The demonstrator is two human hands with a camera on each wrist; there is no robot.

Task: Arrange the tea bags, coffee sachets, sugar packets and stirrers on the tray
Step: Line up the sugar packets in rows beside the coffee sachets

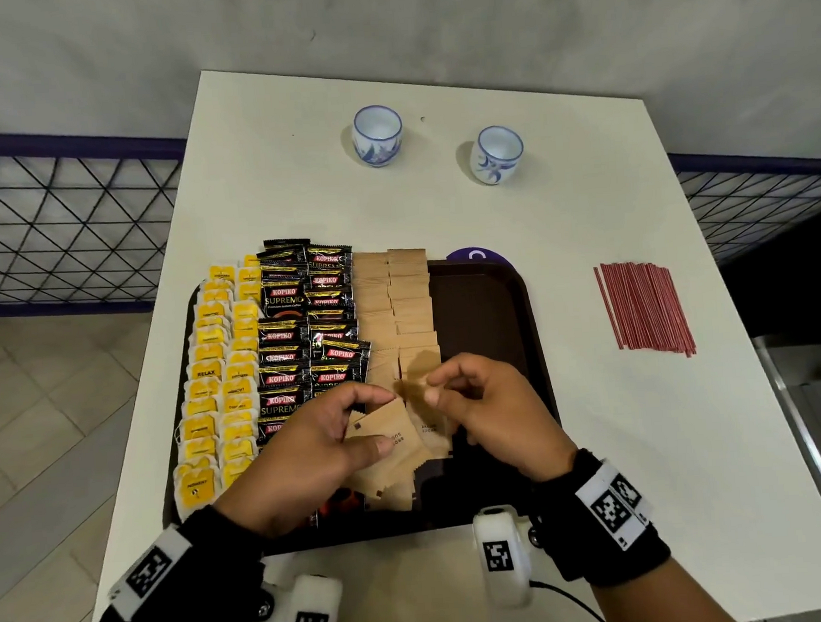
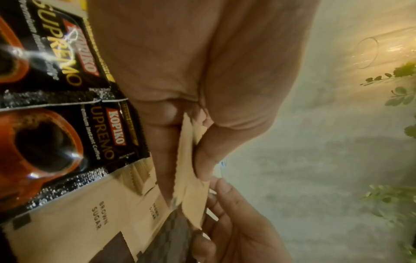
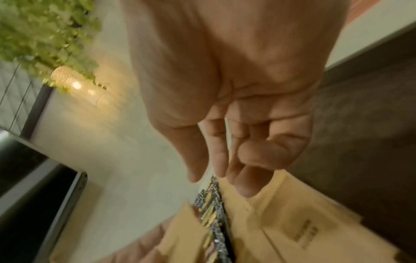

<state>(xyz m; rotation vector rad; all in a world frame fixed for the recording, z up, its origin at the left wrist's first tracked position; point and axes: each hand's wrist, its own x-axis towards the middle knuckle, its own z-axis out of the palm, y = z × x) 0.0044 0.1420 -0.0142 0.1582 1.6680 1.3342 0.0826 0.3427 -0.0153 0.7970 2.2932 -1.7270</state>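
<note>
A dark brown tray (image 1: 476,316) holds yellow tea bags (image 1: 215,371) at its left, black coffee sachets (image 1: 304,327) beside them, then rows of brown sugar packets (image 1: 398,297). My left hand (image 1: 384,420) pinches a few sugar packets (image 1: 406,436) between thumb and fingers over the tray's near end, the grip seen close up in the left wrist view (image 2: 191,195). My right hand (image 1: 435,387) hovers just right of them with relaxed, slightly curled fingers (image 3: 247,188) and holds nothing. More loose sugar packets (image 1: 390,485) lie under my hands. Red stirrers (image 1: 644,308) lie on the table at the right.
Two small blue-patterned white cups (image 1: 377,135) (image 1: 497,154) stand at the back of the white table. A purple disc (image 1: 472,255) peeks out behind the tray. The tray's right third is bare. A wire fence runs along both sides of the table.
</note>
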